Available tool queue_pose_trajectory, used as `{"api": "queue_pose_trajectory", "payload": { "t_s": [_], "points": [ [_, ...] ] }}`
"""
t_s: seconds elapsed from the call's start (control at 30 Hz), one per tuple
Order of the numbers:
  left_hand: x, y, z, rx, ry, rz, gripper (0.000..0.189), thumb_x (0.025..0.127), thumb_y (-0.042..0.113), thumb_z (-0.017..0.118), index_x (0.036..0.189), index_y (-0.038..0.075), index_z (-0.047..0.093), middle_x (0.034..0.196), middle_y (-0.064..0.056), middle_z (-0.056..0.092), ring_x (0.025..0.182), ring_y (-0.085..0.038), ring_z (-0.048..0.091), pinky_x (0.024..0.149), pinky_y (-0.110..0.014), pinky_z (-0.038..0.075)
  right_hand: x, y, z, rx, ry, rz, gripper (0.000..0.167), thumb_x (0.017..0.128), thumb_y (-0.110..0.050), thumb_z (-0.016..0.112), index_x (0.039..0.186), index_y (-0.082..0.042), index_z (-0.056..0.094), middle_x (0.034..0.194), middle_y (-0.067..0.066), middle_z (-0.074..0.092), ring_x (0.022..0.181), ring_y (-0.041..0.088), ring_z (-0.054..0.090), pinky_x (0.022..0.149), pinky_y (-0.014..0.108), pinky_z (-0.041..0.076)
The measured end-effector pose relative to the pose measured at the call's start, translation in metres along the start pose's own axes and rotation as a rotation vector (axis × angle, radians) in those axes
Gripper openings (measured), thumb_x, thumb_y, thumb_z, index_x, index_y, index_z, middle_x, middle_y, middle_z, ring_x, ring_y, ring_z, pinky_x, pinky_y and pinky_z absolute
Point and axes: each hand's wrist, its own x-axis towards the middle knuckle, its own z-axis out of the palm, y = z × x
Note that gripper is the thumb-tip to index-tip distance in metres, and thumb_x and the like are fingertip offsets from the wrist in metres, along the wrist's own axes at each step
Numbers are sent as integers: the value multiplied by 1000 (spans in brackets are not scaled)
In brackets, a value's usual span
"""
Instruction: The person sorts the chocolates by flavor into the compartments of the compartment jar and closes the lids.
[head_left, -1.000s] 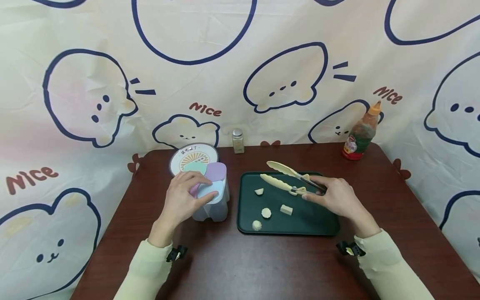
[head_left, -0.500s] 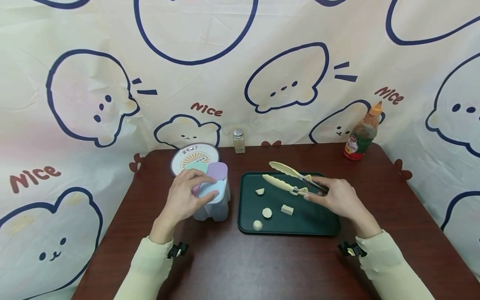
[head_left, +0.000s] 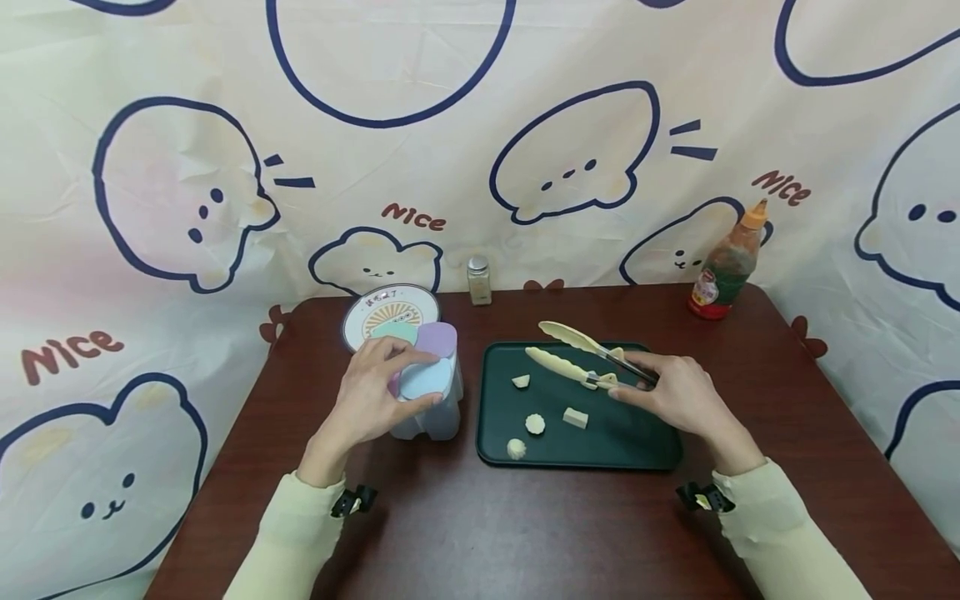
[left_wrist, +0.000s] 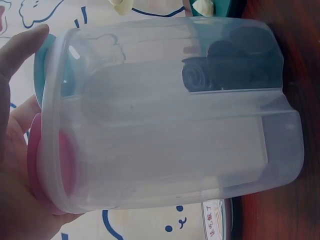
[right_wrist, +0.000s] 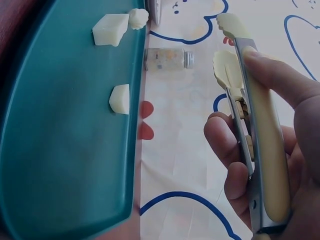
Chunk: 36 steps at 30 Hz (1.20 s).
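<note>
My left hand point(head_left: 367, 387) is over a clear plastic container point(head_left: 427, 423) with several coloured lids, its thumb and fingers at opposite edges of the light blue lid point(head_left: 426, 380). In the left wrist view the thumb touches the blue lid point(left_wrist: 42, 70), and the palm lies by the pink lid point(left_wrist: 37, 165). Dark rounded shapes show through the container's lower wall; their kind is unclear. My right hand point(head_left: 678, 396) grips cream-tipped tongs point(head_left: 572, 337) above the dark green tray point(head_left: 630, 446). The tongs' arms stand apart with nothing between the tips.
Pale cut pieces lie on the tray, among them a block point(head_left: 575, 418) and a ridged round slice point(head_left: 535, 424). A plate point(head_left: 401, 296) stands behind the container. Farther back are a small shaker jar point(head_left: 478, 282) and a sauce bottle point(head_left: 723, 271), near the patterned cloth backdrop point(head_left: 465, 183).
My left thumb has shifted slightly toward the front right edge of the blue lid, leaving more of the lid visible. The right hand and tongs stay almost still.
</note>
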Motion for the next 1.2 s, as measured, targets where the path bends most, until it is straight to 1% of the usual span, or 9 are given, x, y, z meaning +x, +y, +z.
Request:
{"api": "queue_pose_trajectory", "payload": {
  "t_s": [0.17, 0.23, 0.43, 0.5, 0.67, 0.83, 1.0, 1.1, 1.2],
  "points": [
    [0, -1, -1, -15, -4, 4, 45, 75, 47, 82, 116, 34, 71, 119, -1, 58, 118, -22, 45, 100, -50, 41, -1, 2, -4, -4, 8, 13, 71, 83, -58, 73, 137, -13, 61, 63, -4, 55, 62, 15, 49, 50, 27, 33],
    [-1, -2, -1, -19, -6, 7, 45, 75, 48, 82, 116, 34, 72, 118, 0, 58, 118, -21, 44, 99, -49, 41, -2, 4, -5, -8, 6, 17, 71, 83, -58, 73, 137, -13, 61, 63, -4, 55, 62, 15, 49, 50, 27, 33],
    [-1, -3, -2, -42, -6, 24, 39, 81, 45, 78, 117, 32, 74, 118, 0, 58, 116, -20, 44, 95, -47, 40, -3, 10, -6, -17, 1, 23, 72, 83, -60, 72, 137, -13, 61, 66, -4, 57, 63, 14, 50, 49, 27, 34],
    [-1, -2, -2, -38, -7, 25, 39, 81, 44, 79, 117, 32, 74, 118, 0, 58, 116, -20, 44, 96, -47, 40, -3, 12, -6, -20, 0, 23, 72, 83, -60, 72, 137, -13, 61, 66, -4, 57, 63, 14, 50, 49, 27, 34],
    [1, 1, -5, -17, -35, -2, 41, 79, 45, 81, 117, 33, 73, 119, 0, 57, 118, -21, 44, 99, -48, 39, -5, 15, -6, -20, -10, 27, 74, 82, -60, 73, 137, -12, 61, 66, -4, 57, 61, 14, 50, 48, 26, 34],
    [0, 5, -7, 5, -70, -38, 42, 79, 48, 80, 119, 34, 73, 122, 0, 57, 120, -21, 43, 102, -50, 39, -6, 16, -6, -18, -19, 25, 75, 82, -61, 72, 137, -12, 61, 66, -4, 57, 60, 14, 49, 47, 26, 34],
    [-2, 7, -6, 27, -64, -48, 45, 80, 49, 80, 121, 33, 72, 122, -1, 57, 120, -22, 44, 104, -51, 39, -7, 17, -6, -17, -11, 18, 74, 82, -62, 71, 136, -13, 61, 66, -4, 57, 60, 13, 50, 46, 26, 34],
    [-2, 5, -5, 32, -53, -23, 46, 81, 48, 79, 124, 32, 72, 120, -1, 57, 118, -22, 45, 105, -51, 37, -8, 17, -4, -17, -6, 16, 75, 81, -63, 71, 136, -13, 62, 66, -4, 57, 60, 13, 50, 47, 26, 34],
    [-3, 1, -6, 13, -37, 35, 40, 86, 44, 75, 124, 31, 72, 119, 0, 58, 115, -20, 46, 101, -49, 37, -8, 18, -4, -15, -4, 15, 75, 81, -64, 71, 136, -13, 62, 67, -4, 57, 61, 12, 50, 47, 26, 34]
  ]
}}
